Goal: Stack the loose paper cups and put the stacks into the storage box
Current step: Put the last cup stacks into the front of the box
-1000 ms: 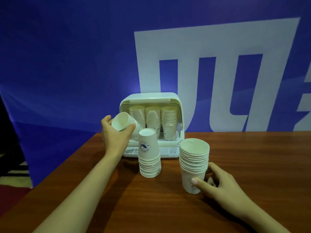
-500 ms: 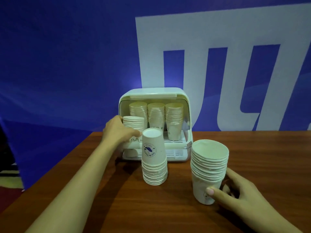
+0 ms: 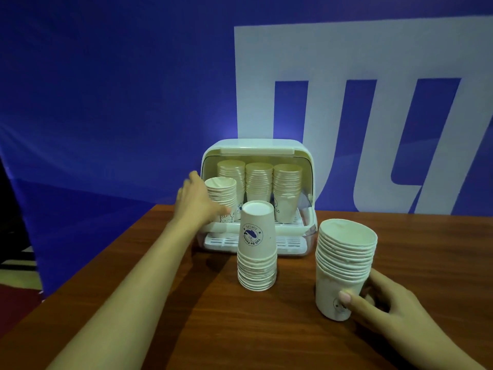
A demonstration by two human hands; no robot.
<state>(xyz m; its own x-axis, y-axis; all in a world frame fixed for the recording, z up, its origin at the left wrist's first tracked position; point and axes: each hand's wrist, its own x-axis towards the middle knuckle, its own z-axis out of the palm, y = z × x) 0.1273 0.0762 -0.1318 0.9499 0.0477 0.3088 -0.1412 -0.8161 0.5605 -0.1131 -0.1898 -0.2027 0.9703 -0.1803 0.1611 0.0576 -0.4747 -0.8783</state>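
The white storage box stands open at the table's far side, with three upright stacks of paper cups along its back. A fourth cup stack stands upright at its front left, and my left hand wraps round it, thumb across its front. An upside-down stack with a blue logo sits mid-table in front of the box. At the right, my right hand grips the base of a tall upright stack that rests on the table.
The brown wooden table has its left edge running diagonally under my left forearm. A blue banner with large white shapes hangs close behind the box.
My left hand carried its stack, tilted a second ago, into the box and stood it upright at the front left. My right hand has kept its grip on the tall stack.
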